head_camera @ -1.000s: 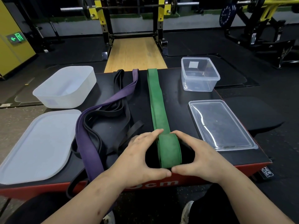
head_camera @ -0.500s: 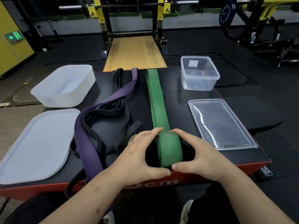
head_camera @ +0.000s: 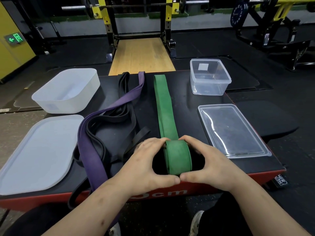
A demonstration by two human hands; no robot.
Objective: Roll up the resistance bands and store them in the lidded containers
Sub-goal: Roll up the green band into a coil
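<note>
**While rolling is only part done, unwinding is threatening**

Left hand (head_camera: 144,166) and right hand (head_camera: 209,166) are clamping the partly rolled, flat green rubber resistance band (head_camera: 178,157) from both sides near the counter's (head_camera: 187,120) front edge, thumbs touching at its near side. Its unrolled tail is lying toward the far edge. Any slackening grip would probably be letting the springy coil unwind or telescope sideways.

Green band (head_camera: 166,120), seemingly half-rolled, coil upright.
</note>
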